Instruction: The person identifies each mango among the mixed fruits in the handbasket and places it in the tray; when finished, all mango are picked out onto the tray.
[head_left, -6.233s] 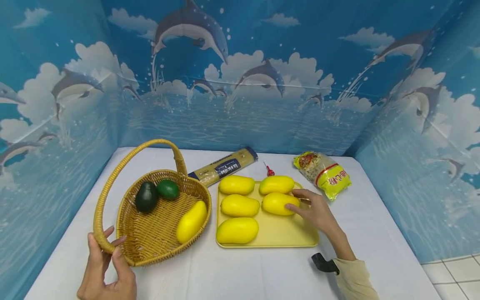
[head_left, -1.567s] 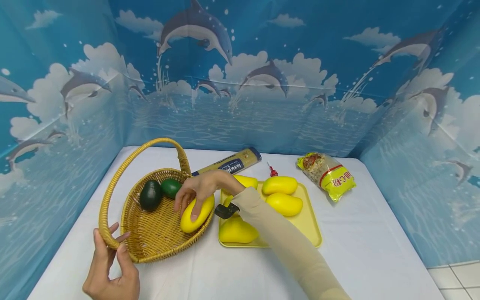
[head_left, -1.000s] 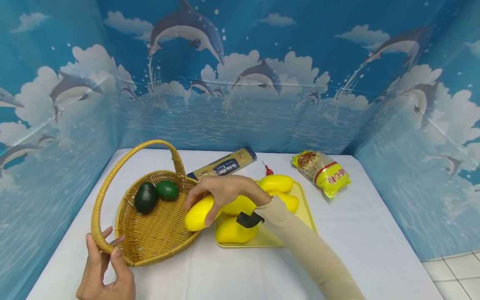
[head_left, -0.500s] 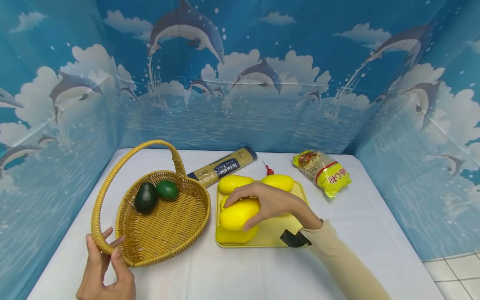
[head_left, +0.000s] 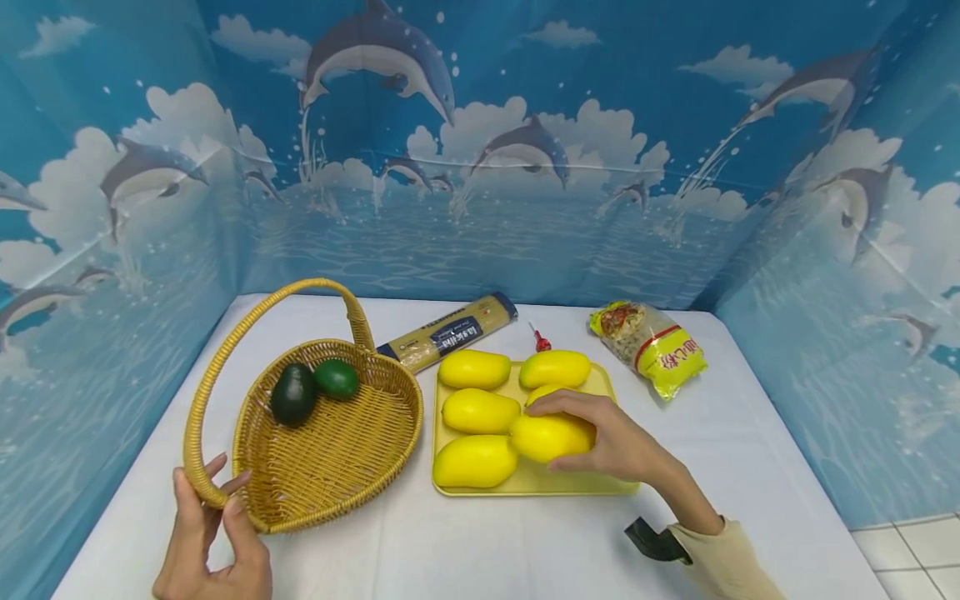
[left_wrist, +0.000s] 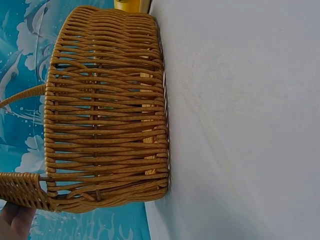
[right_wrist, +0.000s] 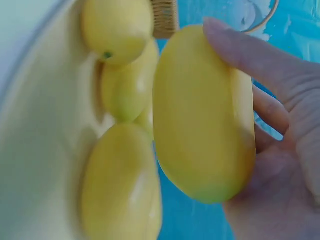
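My right hand (head_left: 611,437) holds a yellow mango (head_left: 551,437) over the front right part of the yellow tray (head_left: 577,483). In the right wrist view, thumb and fingers grip this mango (right_wrist: 200,115) from opposite sides, raised above the tray floor. Several other mangoes (head_left: 476,461) lie on the tray in two columns. My left hand (head_left: 213,542) pinches the near end of the handle (head_left: 197,417) of a wicker basket (head_left: 337,450). Two dark green avocados (head_left: 293,394) sit in the basket's back left. The left wrist view shows mostly the basket's woven side (left_wrist: 105,115).
Behind the tray, a spaghetti pack (head_left: 450,333) lies slanted, beside a small red-headed item (head_left: 542,342) with a pale stick. A yellow-and-clear food bag (head_left: 648,346) lies at the back right. White cloth (head_left: 450,550) covers the table, and dolphin-print curtains (head_left: 480,233) enclose its back and sides.
My right hand took the mango out of the basket and carried it rightward to the tray's front right. Only the avocados are in the basket now. My left hand kept its hold on the handle.
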